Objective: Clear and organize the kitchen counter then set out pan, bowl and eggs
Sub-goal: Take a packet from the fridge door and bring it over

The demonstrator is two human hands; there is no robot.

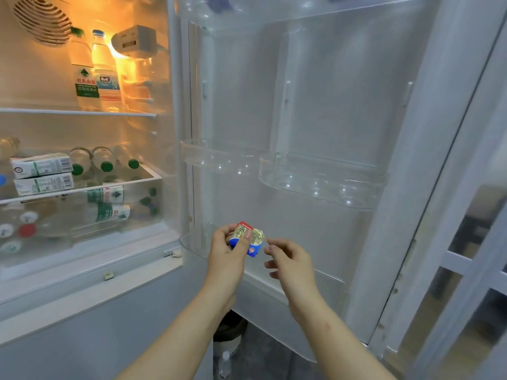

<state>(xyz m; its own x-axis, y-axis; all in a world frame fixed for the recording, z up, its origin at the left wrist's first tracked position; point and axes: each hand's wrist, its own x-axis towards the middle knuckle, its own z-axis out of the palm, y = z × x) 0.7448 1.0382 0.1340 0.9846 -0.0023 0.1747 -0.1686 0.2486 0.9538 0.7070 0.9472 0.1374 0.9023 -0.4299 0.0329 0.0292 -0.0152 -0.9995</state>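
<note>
I stand at an open fridge. My left hand [229, 249] grips a few small foil-topped packets [251, 238] with blue and red sides, held in front of the lowest clear door bin [192, 242]. My right hand [290, 260] hovers just right of the packets, fingers loosely curled, thumb and forefinger close together; whether they touch a packet I cannot tell. No pan, bowl or eggs are in view.
The open fridge door [315, 105] carries clear egg-shaped trays [323, 179] at mid height. Inside, water bottles [94, 75] stand on the top shelf, two cartons [42, 174] and lying bottles on lower shelves. A bottle [225, 363] stands on the floor below.
</note>
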